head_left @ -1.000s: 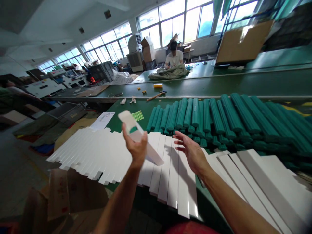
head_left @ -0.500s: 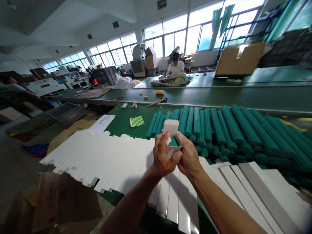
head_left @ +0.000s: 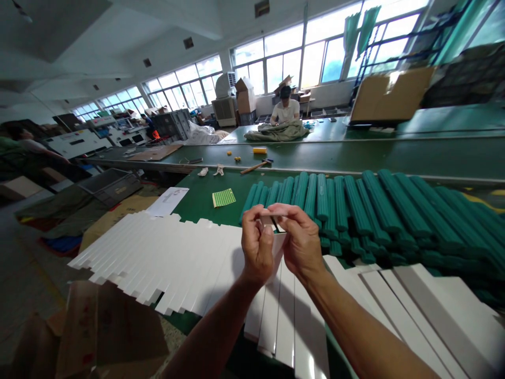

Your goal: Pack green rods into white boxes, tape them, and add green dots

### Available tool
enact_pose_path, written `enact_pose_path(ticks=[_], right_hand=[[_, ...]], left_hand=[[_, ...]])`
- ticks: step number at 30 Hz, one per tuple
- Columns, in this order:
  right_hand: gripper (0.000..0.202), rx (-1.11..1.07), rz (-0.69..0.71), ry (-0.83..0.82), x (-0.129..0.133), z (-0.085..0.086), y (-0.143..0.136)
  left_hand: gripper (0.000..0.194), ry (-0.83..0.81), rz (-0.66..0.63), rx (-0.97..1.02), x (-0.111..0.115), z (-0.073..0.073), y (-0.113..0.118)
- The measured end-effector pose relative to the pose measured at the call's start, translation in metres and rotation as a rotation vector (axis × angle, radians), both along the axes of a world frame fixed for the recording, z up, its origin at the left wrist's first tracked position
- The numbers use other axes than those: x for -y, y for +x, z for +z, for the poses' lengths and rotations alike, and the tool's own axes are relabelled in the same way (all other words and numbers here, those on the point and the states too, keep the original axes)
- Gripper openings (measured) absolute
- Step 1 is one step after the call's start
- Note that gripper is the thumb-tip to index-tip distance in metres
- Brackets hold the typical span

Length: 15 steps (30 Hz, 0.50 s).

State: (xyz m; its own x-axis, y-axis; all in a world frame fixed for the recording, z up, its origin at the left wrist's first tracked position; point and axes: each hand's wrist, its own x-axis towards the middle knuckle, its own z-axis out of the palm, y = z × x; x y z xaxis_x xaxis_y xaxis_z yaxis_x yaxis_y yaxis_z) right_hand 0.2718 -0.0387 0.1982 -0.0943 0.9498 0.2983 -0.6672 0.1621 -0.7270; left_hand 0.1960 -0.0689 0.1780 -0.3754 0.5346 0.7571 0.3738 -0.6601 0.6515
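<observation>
Gripping slim, white cardboard box (head_left: pixel 279 246) at its upper end with left hand (head_left: pixel 256 246) and right hand (head_left: pixel 303 241), fingers curled around both sides, thumbs at the end flaps (head_left: pixel 269 221). Showing a dark gap between flaps; can't tell contents. Held over long, white, overlapping cardboard cartons (head_left: pixel 158 252) on green-topped table (head_left: pixel 201 192), near piled ribbed green cylinders (head_left: pixel 358 208). Beyond the left hand: yellow-green dotted sheet (head_left: pixel 224 198) and white printed paper (head_left: pixel 169 201). Farther back: wooden-handled hammer (head_left: pixel 253 168), near short yellow cylinder (head_left: pixel 259 151).
</observation>
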Motion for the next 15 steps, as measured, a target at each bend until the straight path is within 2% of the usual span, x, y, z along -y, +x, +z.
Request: enact_pose_path(ticks=[2, 5, 10, 13, 15], right_hand=[[0.013, -0.045, -0.012, 0.022, -0.002, 0.000, -0.001], [0.016, -0.056, -0.021, 0.068, -0.004, -0.006, -0.001], [0.035, -0.019, 0.032, 0.190, 0.002, -0.031, 0.007], [0.048, 0.178, 0.077, 0.299, 0.007, -0.046, 0.012], [0.061, 0.375, 0.033, 0.401, 0.010, -0.052, 0.013]], left_hand=[[0.029, 0.043, 0.068, -0.174, 0.000, 0.000, -0.004], [0.043, 0.104, 0.109, -0.328, 0.001, 0.002, -0.014], [0.029, 0.051, 0.088, -0.554, 0.010, 0.013, -0.035], [0.039, 0.031, 0.063, -0.712, 0.015, 0.023, -0.044], [0.042, 0.034, 0.056, -0.762, 0.017, 0.027, -0.047]])
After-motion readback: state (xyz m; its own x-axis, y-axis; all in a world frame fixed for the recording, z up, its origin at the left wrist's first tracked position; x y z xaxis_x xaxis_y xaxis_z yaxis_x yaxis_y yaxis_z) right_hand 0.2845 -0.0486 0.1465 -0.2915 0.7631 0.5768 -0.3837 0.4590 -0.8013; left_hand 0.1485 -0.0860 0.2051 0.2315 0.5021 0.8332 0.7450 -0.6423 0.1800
